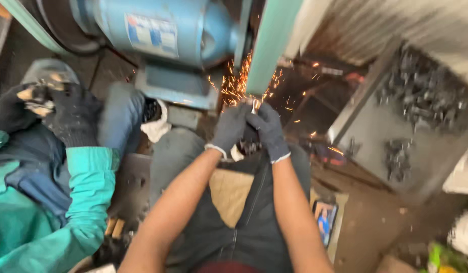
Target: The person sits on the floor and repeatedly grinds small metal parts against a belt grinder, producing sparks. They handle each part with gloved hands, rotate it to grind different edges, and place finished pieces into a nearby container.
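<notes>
Both my hands wear dark grey gloves and meet in front of me. My left hand (229, 129) and my right hand (269, 130) together pinch a small metal piece (253, 105) and press it against the green sanding belt (268, 45). Orange sparks (234, 86) fly off to the left of the contact point. The belt runs on a blue grinder motor (158, 33) standing on a blue base (176, 88). Most of the metal piece is hidden by my fingers.
A co-worker in a teal sleeve (90, 197) and dark glove (67, 114) sits at my left. A grey tray (375, 121) with several dark metal parts stands at the right. A phone (325, 220) lies by my right leg. A white rag (155, 126) lies near the base.
</notes>
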